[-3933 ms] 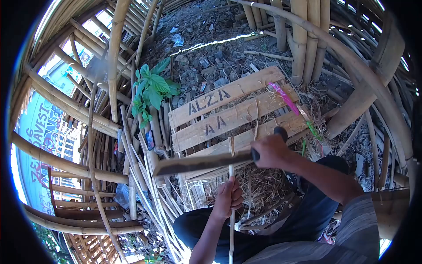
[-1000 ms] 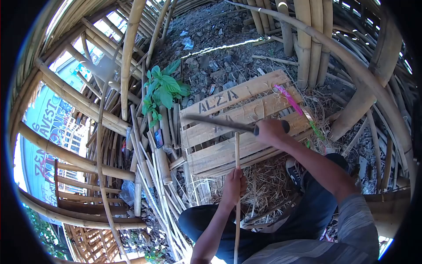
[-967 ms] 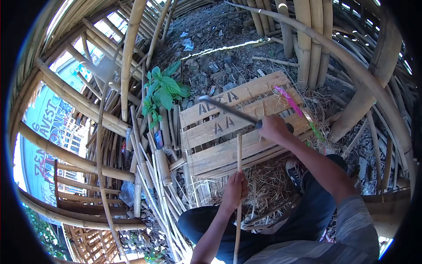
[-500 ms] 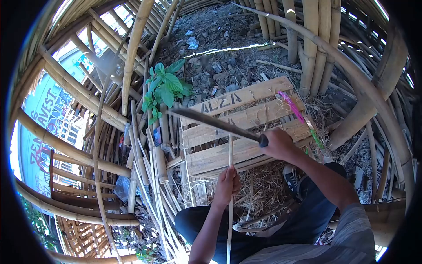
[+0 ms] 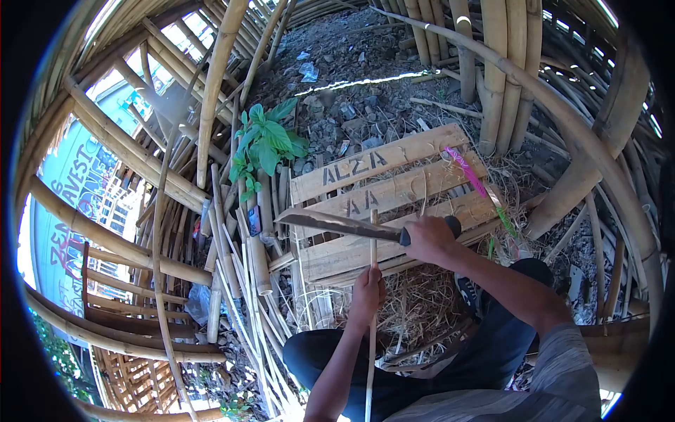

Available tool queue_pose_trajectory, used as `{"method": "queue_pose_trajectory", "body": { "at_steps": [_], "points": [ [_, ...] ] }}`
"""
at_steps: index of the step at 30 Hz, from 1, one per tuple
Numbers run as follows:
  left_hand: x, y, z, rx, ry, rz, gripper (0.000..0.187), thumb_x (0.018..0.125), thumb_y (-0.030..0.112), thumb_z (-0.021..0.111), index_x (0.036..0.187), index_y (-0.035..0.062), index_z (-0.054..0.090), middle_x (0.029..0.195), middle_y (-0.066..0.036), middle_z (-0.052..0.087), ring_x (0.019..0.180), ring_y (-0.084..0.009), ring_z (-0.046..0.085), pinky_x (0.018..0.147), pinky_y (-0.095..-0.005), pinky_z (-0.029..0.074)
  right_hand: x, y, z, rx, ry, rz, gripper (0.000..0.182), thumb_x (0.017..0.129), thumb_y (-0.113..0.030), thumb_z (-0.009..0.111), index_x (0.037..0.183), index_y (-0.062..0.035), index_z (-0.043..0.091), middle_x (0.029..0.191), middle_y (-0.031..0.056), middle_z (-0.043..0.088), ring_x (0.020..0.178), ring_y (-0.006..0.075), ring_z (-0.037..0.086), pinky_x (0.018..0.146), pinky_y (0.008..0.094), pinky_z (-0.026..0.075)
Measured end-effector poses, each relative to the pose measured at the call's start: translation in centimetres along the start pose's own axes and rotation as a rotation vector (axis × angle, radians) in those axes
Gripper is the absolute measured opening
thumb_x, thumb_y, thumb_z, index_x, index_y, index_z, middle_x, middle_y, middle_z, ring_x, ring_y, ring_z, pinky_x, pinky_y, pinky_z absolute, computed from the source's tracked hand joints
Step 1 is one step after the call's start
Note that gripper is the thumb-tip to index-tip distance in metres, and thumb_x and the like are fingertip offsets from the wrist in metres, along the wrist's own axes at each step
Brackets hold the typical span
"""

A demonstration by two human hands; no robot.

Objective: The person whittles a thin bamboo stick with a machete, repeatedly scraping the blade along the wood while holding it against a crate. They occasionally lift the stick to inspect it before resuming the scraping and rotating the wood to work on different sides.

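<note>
My right hand [image 5: 430, 239] is wrapped round the black handle of a machete [image 5: 337, 224], whose blade points left over the wooden crate [image 5: 330, 264]. Low in the middle, my left hand [image 5: 367, 292] grips a thin bamboo strip [image 5: 371, 352] that runs up from my lap. The strip's upper end rises above my left fist and lies over the crate's slats. In this view the blade crosses the strip near that end. Black lettering marks the crate's top.
Long pale bamboo strips [image 5: 246, 309] lie in a bunch left of my knee. A pink wrapped strip [image 5: 464, 172] rests on the crate's right side. Shavings [image 5: 415, 302] cover the ground before me. A leafy plant [image 5: 267, 141] and bamboo poles [image 5: 517, 77] stand around.
The machete's blade has dropped and turned flatter, now lying across the bamboo strip's upper end. My right hand has shifted slightly left and down. My left hand keeps its hold.
</note>
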State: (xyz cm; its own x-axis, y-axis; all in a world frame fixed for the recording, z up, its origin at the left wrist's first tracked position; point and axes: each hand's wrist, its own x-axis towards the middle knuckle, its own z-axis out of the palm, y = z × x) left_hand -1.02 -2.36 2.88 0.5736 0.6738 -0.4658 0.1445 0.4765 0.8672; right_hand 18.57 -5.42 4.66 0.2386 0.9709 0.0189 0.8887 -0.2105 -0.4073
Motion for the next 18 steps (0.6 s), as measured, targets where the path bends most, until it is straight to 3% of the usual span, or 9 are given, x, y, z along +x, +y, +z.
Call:
{"method": "queue_pose_trajectory", "body": {
  "at_steps": [1, 4, 5, 7, 8, 13, 15, 18],
  "points": [
    [-0.1, -0.5, 0.2, -0.001, 0.001, 0.0, 0.03, 0.099, 0.03, 0.035, 0.075, 0.0134, 0.039, 0.052, 0.006, 0.028, 0.039, -0.0036, 0.026, 0.034, -0.0217, 0.017, -0.6, -0.4, 0.1, 0.003, -0.052, 0.008, 0.021, 0.064, -0.021, 0.065, 0.078, -0.0047, 0.065, 0.073, 0.0177, 0.064, 0.071, 0.0325, 0.065, 0.067, 0.0422, 0.052],
    [0.0, -1.8, 0.3, 0.468, 0.147, 0.204, 0.03, 0.099, 0.028, 0.036, 0.075, 0.0109, 0.04, 0.052, 0.005, 0.032, 0.039, -0.0053, 0.03, 0.035, -0.023, 0.024, 1.5, 2.3, 0.7, -0.047, -0.021, -0.058, 0.02, 0.066, -0.022, 0.065, 0.078, -0.0053, 0.064, 0.074, 0.0173, 0.065, 0.069, 0.0316, 0.065, 0.066, 0.0421, 0.052],
    [0.0, -1.2, 0.2, 0.477, 0.148, 0.193, 0.03, 0.099, 0.028, 0.036, 0.075, 0.0109, 0.04, 0.052, 0.005, 0.032, 0.039, -0.0053, 0.03, 0.035, -0.023, 0.024, 2.1, 2.9, 0.8, -0.072, 0.02, -0.059, 0.021, 0.067, -0.023, 0.064, 0.078, -0.005, 0.064, 0.074, 0.0172, 0.065, 0.069, 0.0314, 0.065, 0.065, 0.0422, 0.052],
    [1.0, 0.8, 0.2, 0.034, -0.015, 0.017, 0.029, 0.098, 0.031, 0.037, 0.076, 0.0134, 0.039, 0.054, 0.006, 0.03, 0.039, -0.0035, 0.027, 0.034, -0.022, 0.02, 1.6, 1.4, -0.2, -0.058, -0.007, -0.02, 0.02, 0.068, -0.023, 0.064, 0.077, -0.0052, 0.064, 0.074, 0.0163, 0.065, 0.069, 0.031, 0.065, 0.064, 0.0417, 0.052],
    [1.1, 0.7, -0.1, -0.028, -0.019, -0.024, 0.029, 0.098, 0.032, 0.038, 0.076, 0.0134, 0.038, 0.053, 0.006, 0.029, 0.039, -0.0036, 0.026, 0.034, -0.0222, 0.02, 1.1, 0.5, -0.2, -0.041, -0.014, 0.003, 0.02, 0.068, -0.023, 0.064, 0.077, -0.0051, 0.064, 0.074, 0.0159, 0.065, 0.069, 0.0308, 0.065, 0.064, 0.0413, 0.052],
    [-0.7, -1.4, 1.0, 0.111, 0.07, 0.053, 0.03, 0.098, 0.031, 0.037, 0.075, 0.0132, 0.037, 0.054, 0.007, 0.028, 0.04, -0.0039, 0.024, 0.035, -0.0221, 0.017, 1.7, 2.0, -0.1, -0.037, 0.034, -0.042, 0.018, 0.07, -0.02, 0.062, 0.076, -0.003, 0.065, 0.07, 0.0172, 0.064, 0.065, 0.0297, 0.065, 0.064, 0.0413, 0.052],
    [-1.6, -2.2, 1.2, 0.181, 0.057, 0.058, 0.03, 0.099, 0.031, 0.037, 0.075, 0.0131, 0.037, 0.054, 0.006, 0.028, 0.04, -0.004, 0.023, 0.035, -0.0222, 0.017, 4.4, 5.7, -0.8, 0.166, 0.178, 0.377, 0.019, 0.07, -0.021, 0.064, 0.07, -0.0018, 0.064, 0.064, 0.0157, 0.062, 0.061, 0.0283, 0.064, 0.059, 0.0403, 0.05],
    [-1.8, -1.2, 0.9, 0.071, -0.06, -0.031, 0.029, 0.099, 0.03, 0.037, 0.075, 0.0133, 0.037, 0.053, 0.006, 0.027, 0.04, -0.0045, 0.023, 0.037, -0.0232, 0.018, 4.7, 9.9, -2.4, 0.385, 0.333, 0.472, 0.021, 0.068, -0.021, 0.065, 0.065, -0.0006, 0.062, 0.059, 0.0148, 0.06, 0.057, 0.0268, 0.062, 0.055, 0.0389, 0.046]
  ]
}}
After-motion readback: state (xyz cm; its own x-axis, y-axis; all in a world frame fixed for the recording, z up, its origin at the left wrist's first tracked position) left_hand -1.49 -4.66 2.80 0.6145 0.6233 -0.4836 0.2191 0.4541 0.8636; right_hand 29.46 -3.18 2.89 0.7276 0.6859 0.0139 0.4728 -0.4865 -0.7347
